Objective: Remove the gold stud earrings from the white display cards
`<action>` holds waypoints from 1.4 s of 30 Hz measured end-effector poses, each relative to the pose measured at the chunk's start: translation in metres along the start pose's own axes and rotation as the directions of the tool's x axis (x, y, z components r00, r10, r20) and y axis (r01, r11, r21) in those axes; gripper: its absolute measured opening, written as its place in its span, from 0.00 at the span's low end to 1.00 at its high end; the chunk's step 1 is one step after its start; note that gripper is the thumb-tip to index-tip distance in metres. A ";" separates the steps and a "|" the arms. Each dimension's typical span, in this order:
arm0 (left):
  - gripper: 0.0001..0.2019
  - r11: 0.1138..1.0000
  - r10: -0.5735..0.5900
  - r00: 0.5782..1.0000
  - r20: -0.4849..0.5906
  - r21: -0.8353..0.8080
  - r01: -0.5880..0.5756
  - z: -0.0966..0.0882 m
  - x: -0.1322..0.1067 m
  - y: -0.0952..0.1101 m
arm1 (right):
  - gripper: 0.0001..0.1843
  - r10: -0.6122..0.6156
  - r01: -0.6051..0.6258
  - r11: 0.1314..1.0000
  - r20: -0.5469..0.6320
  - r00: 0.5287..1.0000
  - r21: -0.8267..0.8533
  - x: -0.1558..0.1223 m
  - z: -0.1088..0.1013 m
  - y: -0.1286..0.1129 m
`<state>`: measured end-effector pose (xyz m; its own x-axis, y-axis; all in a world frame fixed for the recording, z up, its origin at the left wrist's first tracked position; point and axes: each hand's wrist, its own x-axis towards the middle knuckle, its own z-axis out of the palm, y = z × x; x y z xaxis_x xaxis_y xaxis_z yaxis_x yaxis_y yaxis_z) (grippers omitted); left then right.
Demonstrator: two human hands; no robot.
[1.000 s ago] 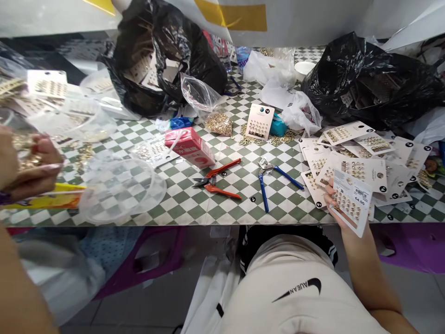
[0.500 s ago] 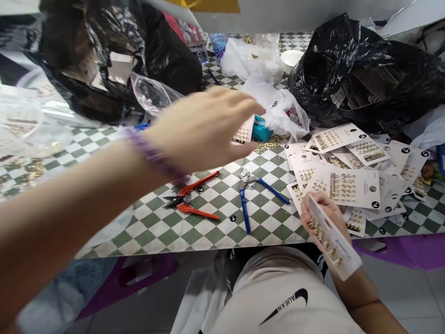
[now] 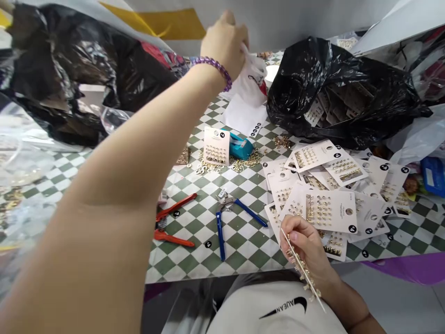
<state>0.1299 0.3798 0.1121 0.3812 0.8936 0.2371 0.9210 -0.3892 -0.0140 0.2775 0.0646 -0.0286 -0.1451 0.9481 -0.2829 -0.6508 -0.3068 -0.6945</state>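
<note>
Right hand (image 3: pixel 309 250): fingers pinch a jewelry card (image 3: pixel 310 282), extending toward five o'clock. Left hand (image 3: pixel 225 44): fingers clutch a white bag (image 3: pixel 248 83), hanging toward five o'clock.

Left hand (image 3: pixel 225 46) grips white bag (image 3: pixel 248 86), right hand (image 3: pixel 309 248) holds studded card (image 3: pixel 303 269)

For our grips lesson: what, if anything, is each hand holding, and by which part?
Left hand: a white bag, by its top; right hand: a card, by its far end.
</note>
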 end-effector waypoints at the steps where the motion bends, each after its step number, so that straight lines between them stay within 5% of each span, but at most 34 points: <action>1: 0.24 1.000 -0.012 1.000 0.013 0.008 0.012 -0.001 0.003 -0.005 | 0.04 -0.008 0.008 1.000 -0.004 1.000 0.001 0.001 -0.001 -0.001; 9: 0.27 0.997 -0.046 0.983 0.175 0.072 0.034 0.024 0.003 -0.028 | 0.04 -0.016 0.010 0.998 -0.096 0.995 -0.066 0.006 -0.007 -0.005; 12: 0.29 0.998 -0.050 0.940 0.338 0.062 0.031 0.025 -0.006 -0.041 | 0.05 -0.030 0.023 0.998 -0.106 0.994 -0.066 0.005 -0.010 -0.002; 14: 0.33 1.000 0.008 0.901 0.434 0.012 -0.014 0.025 -0.019 -0.049 | 0.05 -0.040 0.032 0.997 -0.112 0.993 -0.069 0.004 -0.011 0.001; 18: 0.32 0.969 0.248 0.880 0.405 -0.113 -0.220 0.030 -0.059 -0.055 | 0.07 -0.024 0.008 0.995 -0.153 0.988 -0.102 0.005 -0.011 0.006; 20: 0.33 0.932 0.362 0.820 0.443 -0.146 -0.332 0.040 -0.078 -0.052 | 0.07 -0.005 -0.014 0.994 -0.170 0.985 -0.108 0.007 -0.009 0.009; 23: 0.30 0.904 0.401 0.802 0.443 -0.053 -0.424 0.060 -0.094 -0.044 | 0.08 0.005 -0.025 0.993 -0.162 0.987 -0.118 0.008 -0.002 0.013; 38: 0.27 0.987 0.082 0.937 0.341 -0.161 -0.028 0.096 -0.070 -0.039 | 0.10 0.023 -0.054 0.981 -0.163 0.986 -0.185 -0.002 0.020 0.027; 42: 0.26 0.934 0.043 0.996 0.080 -0.357 -0.012 0.080 -0.087 -0.040 | 0.09 -0.116 0.052 0.956 -0.210 0.971 -0.288 0.001 0.023 0.017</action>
<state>0.0667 0.3355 0.0141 0.4258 0.8909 0.1581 0.8273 -0.4541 0.3306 0.2496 0.0627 -0.0255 0.0913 0.9385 -0.3329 -0.4154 -0.2679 -0.8693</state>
